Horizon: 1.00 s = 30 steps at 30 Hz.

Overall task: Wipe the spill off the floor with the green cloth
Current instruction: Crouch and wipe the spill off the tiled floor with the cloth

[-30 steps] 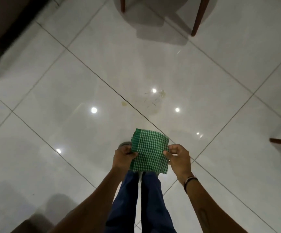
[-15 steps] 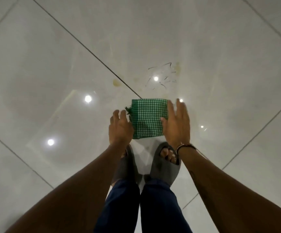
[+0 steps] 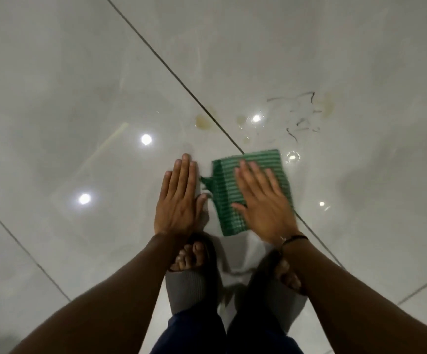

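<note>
Fingers of the right hand (image 3: 261, 200) lie spread and flat, palm down, over the green cloth (image 3: 252, 190); nothing is pinched or gripped, though the motion blur makes it hard to say whether the palm presses the fabric or floats just above it. The forearm reaches forward from the lower right, a dark band (image 3: 294, 238) at the wrist. Beside it, the left hand (image 3: 179, 198) is likewise flat and unclenched, fingers together and pointing forward, just left of the cloth and holding nothing.

The cloth is folded into a rough square on the glossy pale floor (image 3: 66, 98), straddling a dark grout line, with a loose corner sticking out toward the left hand. Its far edge sits near the spill (image 3: 248, 126): yellowish droplets and clear wet patches, with thin dark strands (image 3: 302, 118) lying farther to the right. Two grey slippers (image 3: 189, 284) stand just behind the hands. Bare tile opens out to the left, ahead and to the right.
</note>
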Motion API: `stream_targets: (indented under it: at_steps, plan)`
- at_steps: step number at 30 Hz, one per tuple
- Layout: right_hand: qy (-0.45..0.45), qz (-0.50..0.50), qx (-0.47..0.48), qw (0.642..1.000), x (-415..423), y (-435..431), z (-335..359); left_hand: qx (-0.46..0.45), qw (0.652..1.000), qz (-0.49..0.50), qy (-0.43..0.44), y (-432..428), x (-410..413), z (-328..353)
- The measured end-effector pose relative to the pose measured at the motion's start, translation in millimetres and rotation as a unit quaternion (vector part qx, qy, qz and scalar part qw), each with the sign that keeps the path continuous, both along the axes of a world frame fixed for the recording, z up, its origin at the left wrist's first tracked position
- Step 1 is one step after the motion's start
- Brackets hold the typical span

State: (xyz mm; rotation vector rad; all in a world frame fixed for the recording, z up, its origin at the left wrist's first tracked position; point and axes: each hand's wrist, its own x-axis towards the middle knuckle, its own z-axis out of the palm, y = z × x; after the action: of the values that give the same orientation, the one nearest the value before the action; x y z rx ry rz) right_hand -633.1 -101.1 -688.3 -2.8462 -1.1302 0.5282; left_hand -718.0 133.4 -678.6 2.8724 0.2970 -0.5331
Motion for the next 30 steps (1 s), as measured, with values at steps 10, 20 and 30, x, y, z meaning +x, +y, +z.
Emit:
stream_targets:
  at_steps: [10, 20, 30]
  plan:
    - [-0.014, 0.031, 0.025, 0.999, 40, 77, -6, 0.003, 0.993, 0.103, -0.059, 78, 34, -18]
    - [-0.013, 0.023, 0.031, 0.999, 86, 155, 2, 0.018, 0.995, 0.040, -0.092, 83, 29, -24]
    - [-0.012, -0.017, 0.021, 1.000, 109, 168, 4, -0.018, 0.995, 0.045, -0.089, 86, 28, -22]
